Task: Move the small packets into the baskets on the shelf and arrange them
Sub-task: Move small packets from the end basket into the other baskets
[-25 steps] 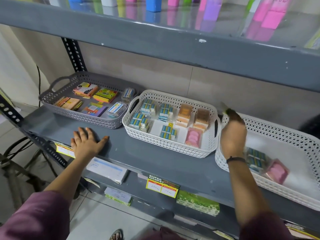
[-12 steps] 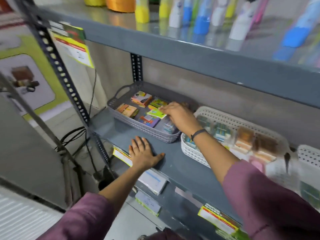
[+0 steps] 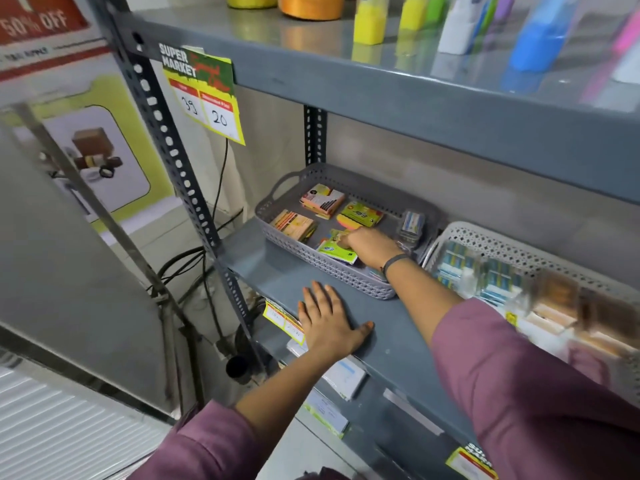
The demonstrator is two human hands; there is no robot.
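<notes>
Grey metal makes up the shelf (image 3: 391, 344), which carries two baskets side by side under an upper board lined with coloured bottles (image 3: 540, 32). The grey basket (image 3: 332, 268) sits at the far left of the shelf, and the white basket (image 3: 491, 240) stands just to its right, blurred, with blue-and-white and orange-brown packets inside. A price tag (image 3: 207, 98) marked 39 and 20 hangs from the upper board's left end. The left hand (image 3: 329, 323) lies flat on the shelf's near edge with fingers spread wide, holding nothing, just in front of the grey basket. The right hand (image 3: 370, 245) reaches into the grey basket's near right part, fingers curled down onto a green packet (image 3: 337, 252) that lies tilted against the near wall; whether the fingers grip it or only press on it cannot be told. Further packets lie flat in the grey basket: an orange packet (image 3: 294, 225) at the left, a pink-edged one (image 3: 323, 200) at the far side, and a yellow-green one (image 3: 360, 214) beside it.
</notes>
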